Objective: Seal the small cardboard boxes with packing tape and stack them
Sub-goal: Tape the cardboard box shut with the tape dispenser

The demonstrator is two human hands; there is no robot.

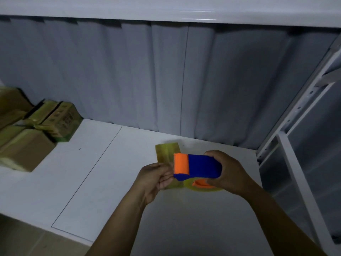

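Note:
My right hand (227, 172) grips a blue and orange tape dispenser (198, 168) above the white table (103, 172), with the yellowish tape roll (204, 189) showing under it. My left hand (156, 180) pinches a loose strip of yellowish tape (167, 151) that stands up beside the dispenser's orange end. Several small cardboard boxes (27, 145) wrapped in tape sit piled at the table's far left, well away from both hands.
A grey pleated curtain (166, 80) hangs behind the table. A white metal frame with translucent panels (304, 145) stands close on the right. A white shelf edge (166, 10) runs overhead. Tiled floor shows at the lower left.

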